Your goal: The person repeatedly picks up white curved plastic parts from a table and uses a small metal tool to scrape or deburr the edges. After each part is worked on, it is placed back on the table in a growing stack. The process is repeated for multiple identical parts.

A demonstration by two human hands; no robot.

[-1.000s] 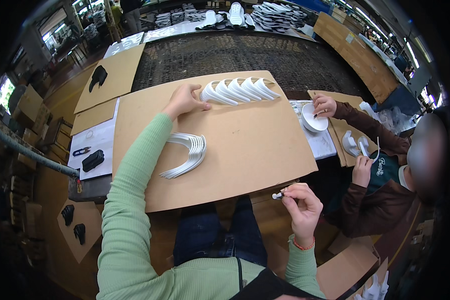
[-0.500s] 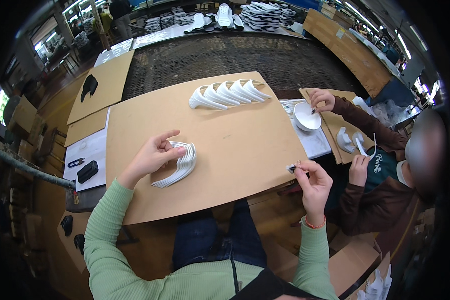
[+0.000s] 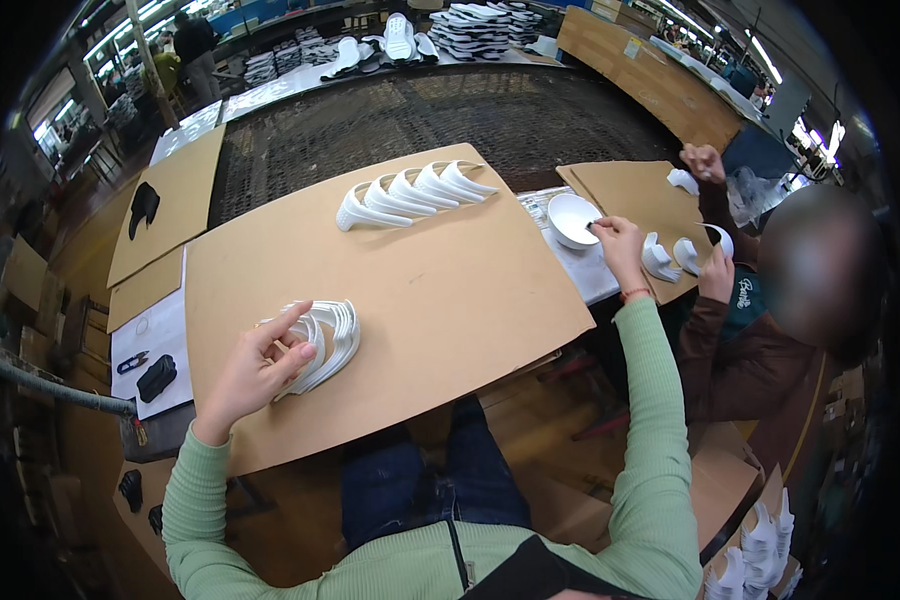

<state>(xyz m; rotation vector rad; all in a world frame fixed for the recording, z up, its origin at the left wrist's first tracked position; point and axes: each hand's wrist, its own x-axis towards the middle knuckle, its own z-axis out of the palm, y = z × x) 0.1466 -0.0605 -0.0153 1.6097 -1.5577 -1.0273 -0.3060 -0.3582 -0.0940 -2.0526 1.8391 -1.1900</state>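
My left hand [image 3: 260, 375] is open beside a nested stack of curved white shoe pieces [image 3: 342, 345] at the near left of the board. Its index finger stretches over the stack's left side, and whether it touches cannot be made out. My right hand [image 3: 620, 245] reaches to the right, pinching a small dark piece [image 3: 592, 227] at the rim of a white bowl [image 3: 568, 236]. That piece is too small to name. Fanned out in a row, several more white shoe pieces [image 3: 410, 195] lie at the board's far side.
The brown board [image 3: 430, 300] covers the table. A co-worker on the right holds a curved white piece [image 3: 722, 240], with more white pieces [image 3: 658, 258] close by. Thread snips [image 3: 132, 362] and a black object [image 3: 157, 378] lie at left. Shoe soles [image 3: 470, 30] are stacked far back.
My right hand has moved from the board's right edge forward to the bowl with the small dark piece. My left hand has come off the stack, fingers spreading. The co-worker's hand has left the bowl.
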